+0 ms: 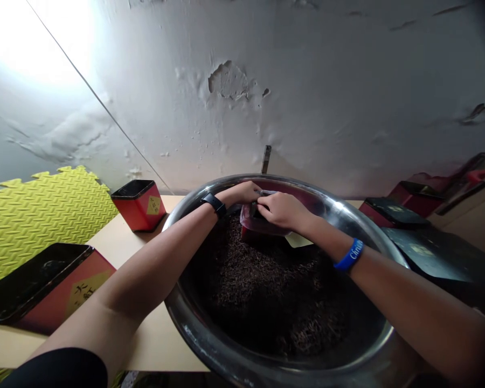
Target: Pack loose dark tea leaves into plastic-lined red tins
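A large steel basin (pixel 186 328) full of dark loose tea leaves (pixel 267 285) takes up the middle of the view. At its far side, my left hand (pixel 240 193) and my right hand (pixel 281 210) grip the top of a small red container (pixel 256 226) wrapped in translucent plastic. The container stands tilted among the leaves. My hands hide its opening, so I cannot tell what is inside. A black watch circles my left wrist, and a blue band circles my right.
Red tins with black lids stand on the cream table at both sides of the basin, one lying near my left forearm. A yellow foam mat (pixel 44 221) is at the left. A peeling white wall (pixel 307 91) rises behind the table.
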Tool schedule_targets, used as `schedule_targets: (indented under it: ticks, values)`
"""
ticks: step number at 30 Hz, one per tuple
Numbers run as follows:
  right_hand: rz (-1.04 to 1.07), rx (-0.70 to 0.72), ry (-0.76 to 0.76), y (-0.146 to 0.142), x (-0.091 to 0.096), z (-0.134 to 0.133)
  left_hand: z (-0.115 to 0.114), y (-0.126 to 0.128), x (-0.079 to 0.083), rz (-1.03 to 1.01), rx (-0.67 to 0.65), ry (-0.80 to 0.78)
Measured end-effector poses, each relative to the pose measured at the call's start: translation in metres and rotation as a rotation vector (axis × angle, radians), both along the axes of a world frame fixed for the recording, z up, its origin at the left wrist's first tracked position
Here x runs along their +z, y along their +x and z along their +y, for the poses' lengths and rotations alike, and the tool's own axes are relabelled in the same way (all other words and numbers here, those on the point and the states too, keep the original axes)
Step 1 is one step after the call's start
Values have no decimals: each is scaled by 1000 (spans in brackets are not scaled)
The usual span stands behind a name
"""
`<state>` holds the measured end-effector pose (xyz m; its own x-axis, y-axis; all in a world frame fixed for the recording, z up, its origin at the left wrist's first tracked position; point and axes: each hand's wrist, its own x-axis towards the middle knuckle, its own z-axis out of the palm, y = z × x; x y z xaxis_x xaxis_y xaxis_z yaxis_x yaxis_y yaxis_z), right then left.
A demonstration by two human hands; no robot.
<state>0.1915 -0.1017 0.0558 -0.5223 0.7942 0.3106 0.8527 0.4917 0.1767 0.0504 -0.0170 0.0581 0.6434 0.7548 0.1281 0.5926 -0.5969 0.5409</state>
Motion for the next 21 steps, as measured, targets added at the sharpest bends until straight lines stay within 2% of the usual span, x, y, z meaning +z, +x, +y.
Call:
schedule_targets:
  ticks: [3,7,11,14,16,18,21]
  values:
    - [7,-62,-11,2,-5,4,-1,1,-1,62,55,53]
    - [114,-51,-3,4,-7,5,-1,0,-2,35,6,67]
    - [181,82,98,-3,-2,-5,2,-3,-3,-8,-58,55]
    - [254,288,85,-14,6,-21,0,-4,-1,6,-65,41]
    - [277,441,-35,-23,9,-34,-3,-4,0,22,-37,28]
    - [215,546,-280,-32,5,-45,-5,-3,2,26,4,30]
    - [-46,523,-710,-41,-17,-50,-6,-2,2,23,52,28]
